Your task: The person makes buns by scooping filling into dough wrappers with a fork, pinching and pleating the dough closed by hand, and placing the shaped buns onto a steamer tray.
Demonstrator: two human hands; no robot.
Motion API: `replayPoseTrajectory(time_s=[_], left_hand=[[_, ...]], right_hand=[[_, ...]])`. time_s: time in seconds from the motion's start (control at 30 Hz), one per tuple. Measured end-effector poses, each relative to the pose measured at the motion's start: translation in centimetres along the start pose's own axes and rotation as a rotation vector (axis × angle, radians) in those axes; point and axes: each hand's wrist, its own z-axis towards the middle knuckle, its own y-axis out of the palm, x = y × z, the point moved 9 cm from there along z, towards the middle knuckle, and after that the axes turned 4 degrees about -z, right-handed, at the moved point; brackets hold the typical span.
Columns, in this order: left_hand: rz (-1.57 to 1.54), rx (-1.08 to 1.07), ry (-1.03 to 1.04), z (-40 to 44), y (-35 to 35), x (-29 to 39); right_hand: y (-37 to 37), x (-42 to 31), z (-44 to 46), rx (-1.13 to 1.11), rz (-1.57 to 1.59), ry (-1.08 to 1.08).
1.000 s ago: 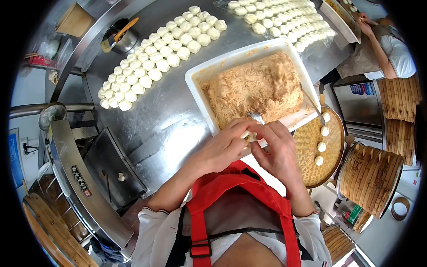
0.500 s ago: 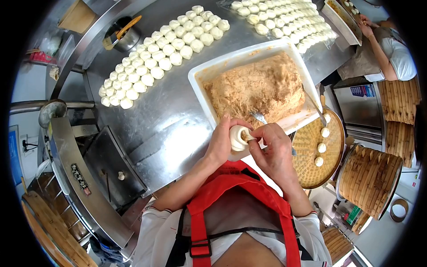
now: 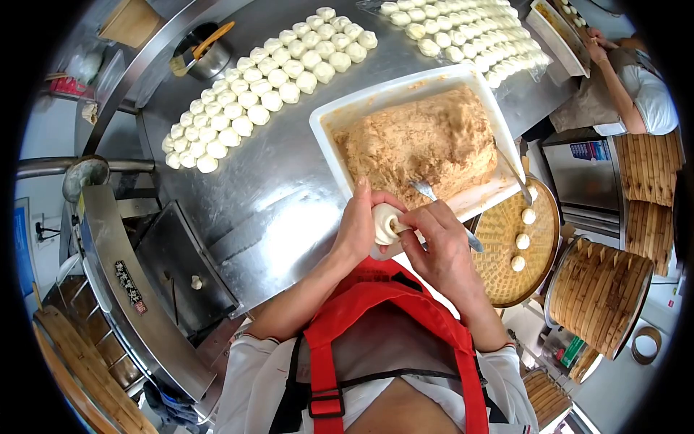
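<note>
A round white dough bun (image 3: 384,223) rests in my left hand (image 3: 356,223), whose fingers curl round its far side. With thumb and fingertips my right hand (image 3: 439,241) pinches the edge of the bun's opening on its right side. A little brownish filling shows in that opening. Just beyond both hands lies the white tray (image 3: 327,118) with a big mound of orange-brown filling (image 3: 419,141). A metal utensil (image 3: 423,189) is stuck in the near side of the mound, its handle partly hidden behind my right hand.
Rows of white dough pieces (image 3: 271,76) cover the steel table (image 3: 267,170). A round woven tray (image 3: 506,271) holds several buns at right, beside bamboo steamers (image 3: 600,289). A metal pot (image 3: 210,58) stands back left. At the far right a co-worker (image 3: 640,90) handles something small.
The bun has turned from being mostly covered by my fingers to facing up and right in my left hand. Its opening looks smaller than half a second ago, with my right fingers still at its edge.
</note>
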Motion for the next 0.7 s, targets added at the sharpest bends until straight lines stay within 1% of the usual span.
replayPoseTrajectory(time_s=[0.13, 0.23, 0.27, 0.33, 0.37, 0.43, 0.53, 0.63, 0.7], left_hand=[[0.017, 0.008, -0.036, 0.0, 0.1, -0.3], [0.07, 0.015, 0.021, 0.8, -0.1, -0.6], [0.053, 0.047, -0.005, 0.9, -0.4, -1.0], [0.02, 0.11, -0.057, 1.0, -1.0, -1.7], [-0.004, 0.074, -0.014, 1.2, -0.5, -1.3], [-0.053, 0.002, 0.072, 1.4, 0.3, -0.1], [0.088, -0.079, -0.087, 0.5, 0.6, -0.1], [0.34, -0.034, -0.019, -0.3, 0.8, 1.6], [0.285, 0.012, -0.043, 0.0, 0.6, 1.1]], right_hand=[[-0.4, -0.4, -0.1, 0.001, -0.077, -0.029], [-0.8, -0.5, 0.2, 0.026, -0.148, -0.05], [-0.9, -0.5, 0.3, 0.042, -0.166, -0.053], [-0.8, -0.7, 0.7, -0.026, -0.195, -0.029], [-0.7, -0.7, 0.7, -0.059, -0.21, -0.014], [-0.8, -0.5, 0.6, -0.032, -0.175, -0.039], [-0.8, 0.1, 0.4, -0.011, -0.103, -0.016], [-0.7, 0.6, 0.0, -0.009, -0.038, 0.042], [-0.8, 0.8, -0.1, 0.002, -0.022, 0.064]])
